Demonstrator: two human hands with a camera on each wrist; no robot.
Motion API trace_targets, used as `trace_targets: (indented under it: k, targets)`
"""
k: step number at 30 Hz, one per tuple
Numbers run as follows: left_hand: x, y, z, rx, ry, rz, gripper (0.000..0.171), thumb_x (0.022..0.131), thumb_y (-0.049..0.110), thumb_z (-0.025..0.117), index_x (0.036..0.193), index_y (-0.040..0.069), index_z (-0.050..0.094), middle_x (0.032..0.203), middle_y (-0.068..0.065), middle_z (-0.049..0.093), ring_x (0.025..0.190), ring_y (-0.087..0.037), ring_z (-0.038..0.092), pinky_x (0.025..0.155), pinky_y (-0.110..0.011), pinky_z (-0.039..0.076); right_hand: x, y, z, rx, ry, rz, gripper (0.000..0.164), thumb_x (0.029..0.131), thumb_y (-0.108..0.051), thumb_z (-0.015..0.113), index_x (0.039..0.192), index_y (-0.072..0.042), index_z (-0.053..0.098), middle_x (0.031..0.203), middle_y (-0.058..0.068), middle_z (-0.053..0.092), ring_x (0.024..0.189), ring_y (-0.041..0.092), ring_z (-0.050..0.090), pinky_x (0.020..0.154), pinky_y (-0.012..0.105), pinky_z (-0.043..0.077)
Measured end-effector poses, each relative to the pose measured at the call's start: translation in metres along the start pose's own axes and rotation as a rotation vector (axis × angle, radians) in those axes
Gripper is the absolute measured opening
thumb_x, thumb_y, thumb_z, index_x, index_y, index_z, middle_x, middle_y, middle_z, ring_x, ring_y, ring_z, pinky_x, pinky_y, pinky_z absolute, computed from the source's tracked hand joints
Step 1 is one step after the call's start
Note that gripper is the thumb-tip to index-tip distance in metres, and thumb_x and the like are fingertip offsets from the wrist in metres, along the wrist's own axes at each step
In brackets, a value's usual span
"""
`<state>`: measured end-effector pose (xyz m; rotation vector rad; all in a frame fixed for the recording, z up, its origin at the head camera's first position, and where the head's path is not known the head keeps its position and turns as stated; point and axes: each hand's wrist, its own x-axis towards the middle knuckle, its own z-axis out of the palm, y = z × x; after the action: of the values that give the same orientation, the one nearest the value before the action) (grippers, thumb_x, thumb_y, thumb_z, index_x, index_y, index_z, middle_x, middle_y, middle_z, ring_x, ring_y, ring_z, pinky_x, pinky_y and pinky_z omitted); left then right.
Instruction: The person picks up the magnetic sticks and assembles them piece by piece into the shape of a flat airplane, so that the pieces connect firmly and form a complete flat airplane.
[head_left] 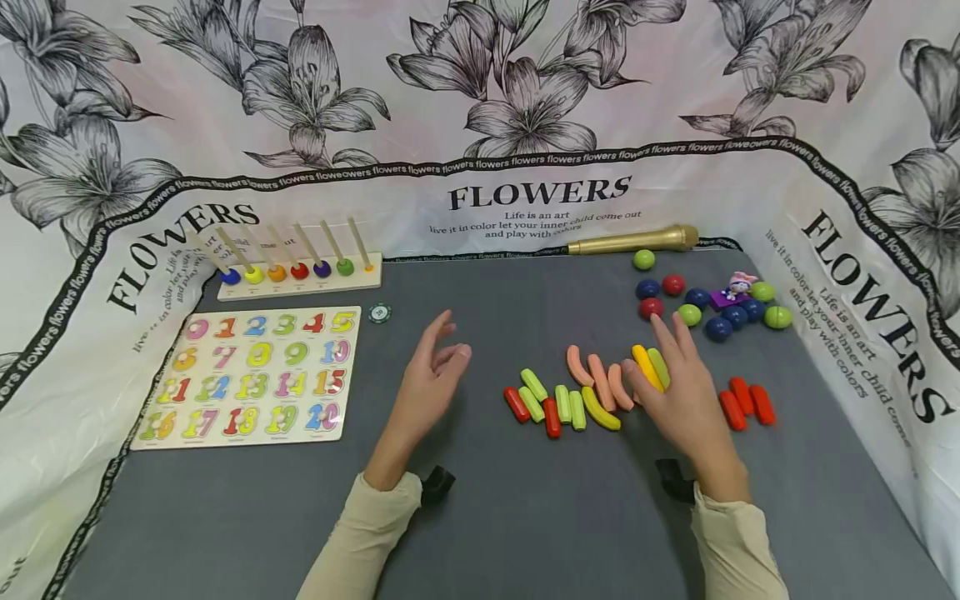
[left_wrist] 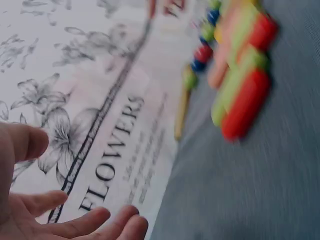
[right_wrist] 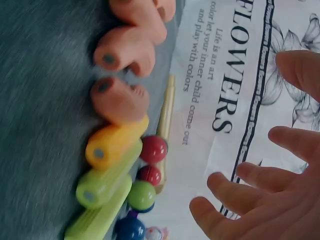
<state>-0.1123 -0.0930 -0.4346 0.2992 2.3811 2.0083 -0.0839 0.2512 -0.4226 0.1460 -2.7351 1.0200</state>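
My left hand (head_left: 431,371) hovers over the grey table between the number board (head_left: 351,375) and the small toy pieces, holding nothing. Its fingers look loosely spread in the left wrist view (left_wrist: 75,220). My right hand (head_left: 686,400) is raised over the right part of a row, its fingers extended and apart in the right wrist view (right_wrist: 265,190). Beneath or beside it lie a yellow stick (head_left: 647,367), a light green stick (head_left: 659,367) and pink curved pieces (head_left: 600,382). Left of these are a yellow curved piece (head_left: 600,410), several green sticks (head_left: 563,404) and two red sticks (head_left: 516,404).
Three red sticks (head_left: 741,398) lie right of my right hand. Farther back are green, blue and red balls (head_left: 718,329), a small figurine on a purple base (head_left: 738,285) and a gold microphone-like stick (head_left: 633,242). A peg stand (head_left: 300,287) and round chip (head_left: 379,313) sit at the left.
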Motion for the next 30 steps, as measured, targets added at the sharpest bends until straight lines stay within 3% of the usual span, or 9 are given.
trace_targets:
  k: [6,11,20,28,30]
  targets:
    - [0.007,0.010,0.015,-0.271,-0.019,-0.079,0.049,0.113,0.014,0.054,0.160,0.003,0.044,0.150,-0.025,0.056,0.129,-0.038,0.064,0.107,-0.046,0.052,-0.010,0.011,-0.014,0.020,0.041,0.019,0.075,0.104,-0.021,0.073,0.166,-0.002,0.035,0.171,0.029,0.026,0.148,0.059,0.035,0.111,0.078,0.030]
    - [0.012,0.014,0.034,-0.419,-0.073,-0.134,0.046,0.114,0.017,0.052,0.158,0.002,0.047,0.149,-0.030,0.055,0.128,-0.039,0.065,0.106,-0.042,0.053,-0.022,0.024,-0.024,-0.004,0.097,0.017,0.071,0.102,-0.015,0.073,0.163,-0.001,0.041,0.162,0.031,0.041,0.133,0.053,0.053,0.104,0.074,0.040]
    - [0.018,0.015,0.078,-0.393,-0.164,-0.179,0.044,0.113,0.019,0.053,0.154,0.004,0.051,0.144,-0.030,0.058,0.124,-0.037,0.067,0.108,-0.045,0.052,-0.046,0.050,-0.039,-0.066,0.160,0.079,0.064,0.101,-0.010,0.073,0.157,0.004,0.047,0.139,0.033,0.057,0.115,0.049,0.062,0.096,0.069,0.044]
    - [0.033,0.015,0.107,-0.334,-0.208,-0.204,0.043,0.112,0.023,0.057,0.152,0.007,0.054,0.141,-0.022,0.063,0.121,-0.036,0.068,0.105,-0.043,0.054,-0.047,0.063,-0.044,-0.093,0.177,0.116,0.059,0.101,-0.012,0.073,0.153,0.006,0.052,0.127,0.031,0.062,0.102,0.043,0.062,0.088,0.053,0.044]
    - [0.038,0.016,0.112,-0.315,-0.213,-0.202,0.043,0.112,0.023,0.057,0.152,0.007,0.055,0.140,-0.021,0.065,0.120,-0.036,0.068,0.104,-0.044,0.054,-0.046,0.065,-0.045,-0.094,0.175,0.112,0.058,0.101,-0.013,0.074,0.152,0.005,0.053,0.126,0.030,0.064,0.101,0.042,0.065,0.087,0.043,0.045]
